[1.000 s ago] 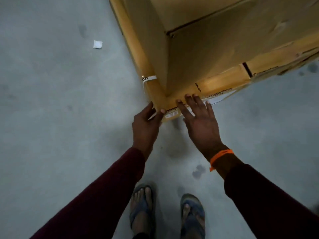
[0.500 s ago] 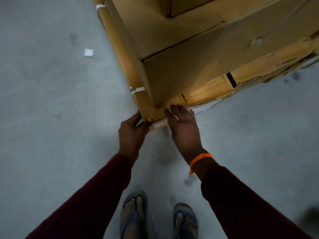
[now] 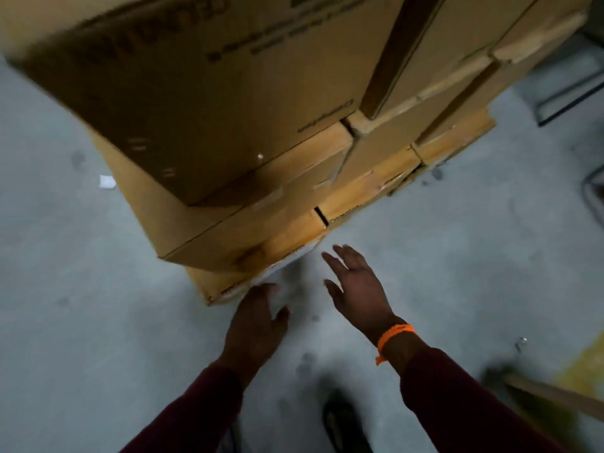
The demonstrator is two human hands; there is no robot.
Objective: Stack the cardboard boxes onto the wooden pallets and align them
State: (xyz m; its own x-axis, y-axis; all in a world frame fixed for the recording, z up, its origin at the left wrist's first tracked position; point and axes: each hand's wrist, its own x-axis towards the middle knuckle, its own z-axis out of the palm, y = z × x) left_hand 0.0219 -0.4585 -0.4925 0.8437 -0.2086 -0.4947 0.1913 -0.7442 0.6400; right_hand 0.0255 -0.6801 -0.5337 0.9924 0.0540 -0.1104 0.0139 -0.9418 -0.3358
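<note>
Left hand (image 3: 256, 322) and right hand (image 3: 358, 291) are spread flat, holding nothing. Just ahead, the boxes (image 3: 228, 230) look stacked, so this seems the aligning step: next, push the low corner flush.

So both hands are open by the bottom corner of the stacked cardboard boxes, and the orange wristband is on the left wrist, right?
Not quite. The head view shows the orange wristband on the right wrist, not the left. The rest holds: the left hand and the right hand are both open by the bottom corner of the stacked cardboard boxes.
</note>
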